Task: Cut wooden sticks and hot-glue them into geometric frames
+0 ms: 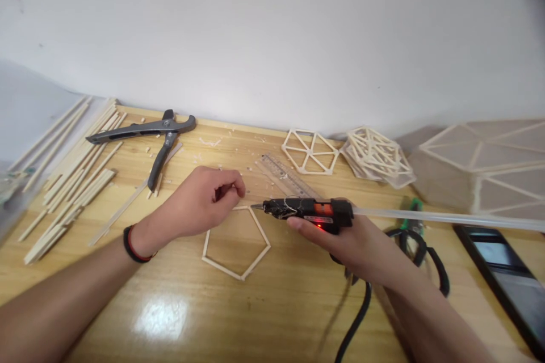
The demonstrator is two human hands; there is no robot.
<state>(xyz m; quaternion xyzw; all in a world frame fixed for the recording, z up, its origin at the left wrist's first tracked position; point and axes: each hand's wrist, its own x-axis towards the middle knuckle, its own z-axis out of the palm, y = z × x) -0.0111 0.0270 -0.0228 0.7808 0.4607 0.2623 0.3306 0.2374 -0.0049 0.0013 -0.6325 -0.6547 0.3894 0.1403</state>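
Note:
My right hand (355,244) grips a black hot glue gun (343,212) with a lit red light. A long clear glue stick (395,214) runs out of its back, to the right. The metal nozzle points left, close to the top corner of a hexagon frame of thin wooden sticks (256,262) lying flat on the table. Over that frame's upper left side is my left hand (206,195), its fingers curled in with thumb and forefinger close together. Whatever they may hold is hidden. The frame's upper left part is covered by this hand.
Loose wooden sticks (80,181) and a grey cutter (160,161) lie left. Behind are a clear ruler (289,176), a spoked wooden hexagon (310,153) and stacked frames (374,153). Large panels (472,167), a black cable (361,312) and a phone (498,272) are right.

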